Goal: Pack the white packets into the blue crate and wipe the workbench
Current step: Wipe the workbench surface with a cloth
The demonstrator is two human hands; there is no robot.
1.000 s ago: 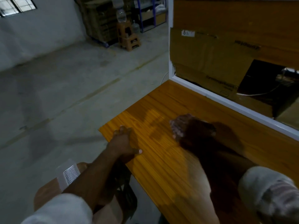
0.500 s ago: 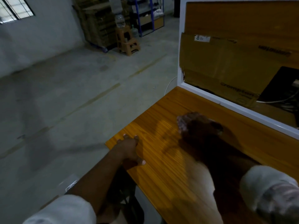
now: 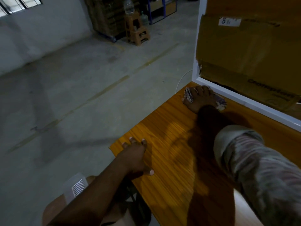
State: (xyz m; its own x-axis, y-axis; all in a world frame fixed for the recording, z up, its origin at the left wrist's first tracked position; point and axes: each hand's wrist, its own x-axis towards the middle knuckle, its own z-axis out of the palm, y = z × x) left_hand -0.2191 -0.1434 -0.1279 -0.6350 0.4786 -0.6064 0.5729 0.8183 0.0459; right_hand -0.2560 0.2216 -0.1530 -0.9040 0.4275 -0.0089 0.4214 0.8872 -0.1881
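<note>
The orange wood-grain workbench (image 3: 171, 168) runs from the bottom right up to a white frame. My right hand (image 3: 201, 99) lies flat at the bench's far left corner, pressing a patterned cloth (image 3: 189, 95) against the top; the cloth shows on both sides of the hand. My left hand (image 3: 136, 154) rests on the bench's left edge, fingers spread, thumb on the top, holding nothing. No white packets and no blue crate are in view.
A white frame (image 3: 244, 101) borders the bench's far side, with brown cardboard (image 3: 244, 51) behind it. A brown stool with a white vented piece (image 3: 76, 188) stands below the bench edge. Concrete floor (image 3: 73, 95) lies left; a plastic stool (image 3: 136, 31) and shelving stand far back.
My right hand has slid the cloth away from me, from the middle of the bench to its far left corner by the white frame. My left hand stays on the bench edge.
</note>
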